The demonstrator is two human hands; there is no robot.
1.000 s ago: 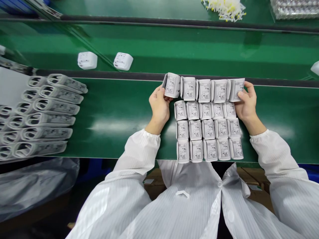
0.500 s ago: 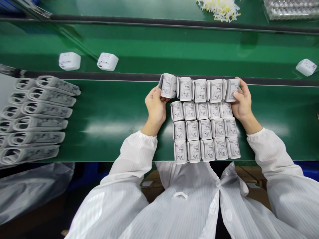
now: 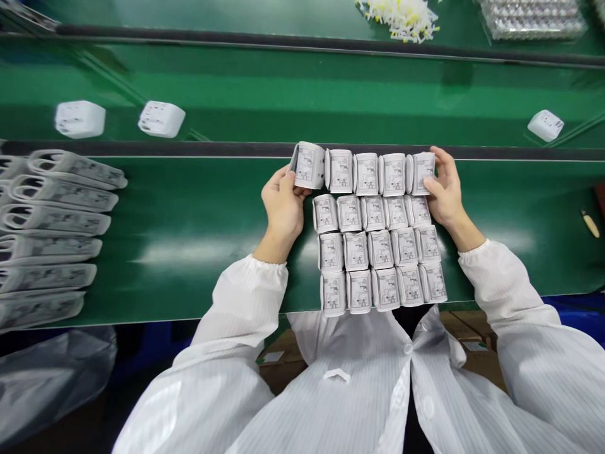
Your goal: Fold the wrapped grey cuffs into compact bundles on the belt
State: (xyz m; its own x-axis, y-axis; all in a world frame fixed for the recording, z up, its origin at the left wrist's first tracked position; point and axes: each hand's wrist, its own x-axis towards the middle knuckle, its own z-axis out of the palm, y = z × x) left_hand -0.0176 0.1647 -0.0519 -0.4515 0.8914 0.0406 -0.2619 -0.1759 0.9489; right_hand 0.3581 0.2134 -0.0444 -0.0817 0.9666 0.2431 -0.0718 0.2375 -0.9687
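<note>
Head view: a row of five rolled white packs (image 3: 366, 174) printed with line drawings lies along the far edge of a green conveyor belt (image 3: 212, 195). The left hand (image 3: 282, 211) grasps the leftmost pack, and the fingers (image 3: 437, 162) of the right hand (image 3: 444, 189) clasp the rightmost. Three further rows of five packs lie directly nearer the person, between the hands. Long rolled bands (image 3: 51, 246) lie stacked at left; white cubes (image 3: 161, 118) sit on a farther belt.
</note>
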